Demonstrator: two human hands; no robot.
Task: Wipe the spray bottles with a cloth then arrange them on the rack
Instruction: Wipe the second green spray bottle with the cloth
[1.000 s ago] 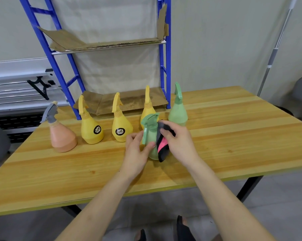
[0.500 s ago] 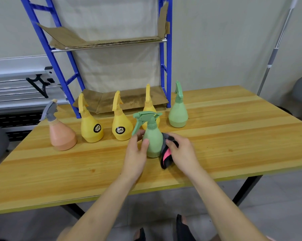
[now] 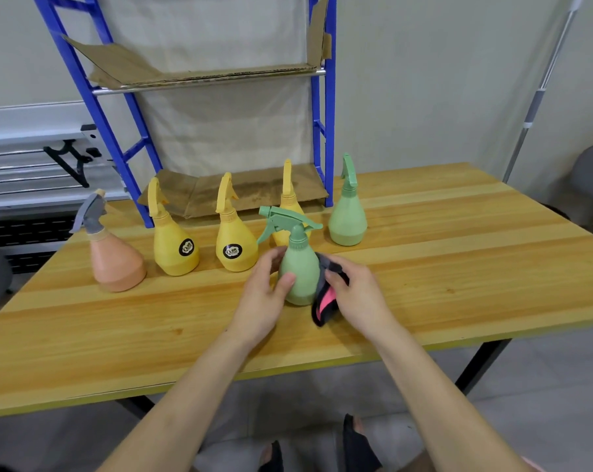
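A green spray bottle [image 3: 300,267] stands upright on the wooden table [image 3: 458,253], its trigger head pointing left. My left hand [image 3: 264,294] grips its left side, thumb on the front. My right hand [image 3: 356,298] holds a dark grey and pink cloth [image 3: 324,301] against the bottle's right side. Behind stand a second green bottle [image 3: 348,212], three yellow bottles [image 3: 174,240] [image 3: 235,243] [image 3: 288,202] and a peach bottle with a grey head [image 3: 112,257]. The blue rack [image 3: 329,131] rises at the table's back, with cardboard-lined shelves.
The rack's lower shelf [image 3: 247,192] sits at table height behind the yellow bottles; the upper shelf [image 3: 206,76] is higher. A metal pole [image 3: 540,93] leans at the right wall. A grey chair [image 3: 591,178] stands beyond the right edge.
The green bottle went from tilted and lifted to standing on the table. My right hand slid the cloth down from the neck to the bottle's lower right side.
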